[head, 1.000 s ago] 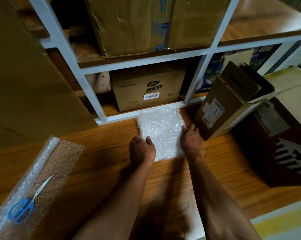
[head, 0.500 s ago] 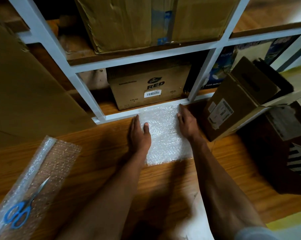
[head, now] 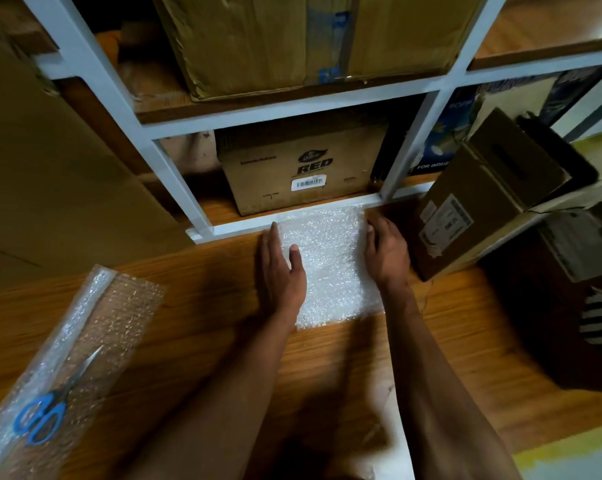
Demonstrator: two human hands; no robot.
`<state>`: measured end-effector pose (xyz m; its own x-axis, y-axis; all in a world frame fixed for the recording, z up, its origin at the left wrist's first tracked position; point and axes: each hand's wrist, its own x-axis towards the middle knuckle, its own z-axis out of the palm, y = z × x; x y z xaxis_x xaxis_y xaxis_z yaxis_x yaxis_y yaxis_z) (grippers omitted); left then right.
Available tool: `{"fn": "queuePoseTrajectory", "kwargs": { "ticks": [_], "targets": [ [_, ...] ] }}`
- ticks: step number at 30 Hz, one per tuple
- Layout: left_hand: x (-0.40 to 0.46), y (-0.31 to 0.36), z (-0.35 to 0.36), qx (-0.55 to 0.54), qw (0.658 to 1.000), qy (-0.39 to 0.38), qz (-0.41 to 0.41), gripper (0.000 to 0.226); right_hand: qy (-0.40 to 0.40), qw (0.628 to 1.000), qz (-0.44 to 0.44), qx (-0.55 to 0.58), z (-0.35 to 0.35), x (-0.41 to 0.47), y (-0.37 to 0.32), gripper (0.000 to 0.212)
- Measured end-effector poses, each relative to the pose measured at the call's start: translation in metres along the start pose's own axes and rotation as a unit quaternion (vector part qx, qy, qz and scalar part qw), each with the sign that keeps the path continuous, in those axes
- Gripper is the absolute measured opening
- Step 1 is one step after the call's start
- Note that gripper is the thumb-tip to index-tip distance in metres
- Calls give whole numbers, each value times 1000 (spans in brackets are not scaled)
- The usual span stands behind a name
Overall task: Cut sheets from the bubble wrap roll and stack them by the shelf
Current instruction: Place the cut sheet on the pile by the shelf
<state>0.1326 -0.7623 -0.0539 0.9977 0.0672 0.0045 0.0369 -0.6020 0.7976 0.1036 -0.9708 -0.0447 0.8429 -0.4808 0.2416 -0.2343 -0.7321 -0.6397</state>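
Note:
A stack of cut bubble wrap sheets (head: 330,261) lies on the wooden floor, its far edge against the white shelf frame (head: 237,227). My left hand (head: 282,268) lies flat along the stack's left edge, fingers straight, thumb on the wrap. My right hand (head: 386,251) rests against the stack's right edge with fingers extended. At the lower left the bubble wrap roll (head: 67,355) lies flattened on the floor. Blue-handled scissors (head: 50,407) sit on top of it.
A tilted open cardboard box (head: 479,202) stands just right of my right hand, with dark boxes (head: 569,289) behind it. A "RED" carton (head: 299,168) fills the lowest shelf bay. A large cardboard sheet (head: 50,161) leans at the left.
The stack has slid forward until it meets the shelf frame. Both hands moved up along its sides and the fingers straightened out.

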Motion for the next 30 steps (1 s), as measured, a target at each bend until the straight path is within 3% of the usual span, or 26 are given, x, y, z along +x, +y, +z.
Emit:
{"fn": "queuePoseTrajectory", "kwargs": {
  "ticks": [4, 8, 13, 17, 21, 25, 30],
  "targets": [
    [-28, -6, -2, 1, 1000, -10, -2, 55, 22, 997, 71, 20, -3, -43, 1, 40],
    [-34, -3, 1, -19, 997, -70, -36, 53, -45, 994, 51, 83, -7, -59, 7, 47],
    [-38, -8, -11, 4, 997, -63, -40, 62, -16, 994, 81, 70, -27, -58, 15, 50],
    [-49, 0, -19, -13, 991, -129, -24, 53, -101, 991, 80, 41, -24, -67, 11, 47],
    [-50, -4, -42, -4, 993, -111, -41, 49, -26, 994, 104, 11, -29, -74, -13, 49],
    [-49, -30, -72, 39, 993, -88, -64, 26, 40, 998, 21, -38, -30, -96, -71, 41],
    [-54, -58, -115, 61, 993, -68, -77, 17, -33, 990, -117, -67, 9, -152, -133, 44]
  ]
}}
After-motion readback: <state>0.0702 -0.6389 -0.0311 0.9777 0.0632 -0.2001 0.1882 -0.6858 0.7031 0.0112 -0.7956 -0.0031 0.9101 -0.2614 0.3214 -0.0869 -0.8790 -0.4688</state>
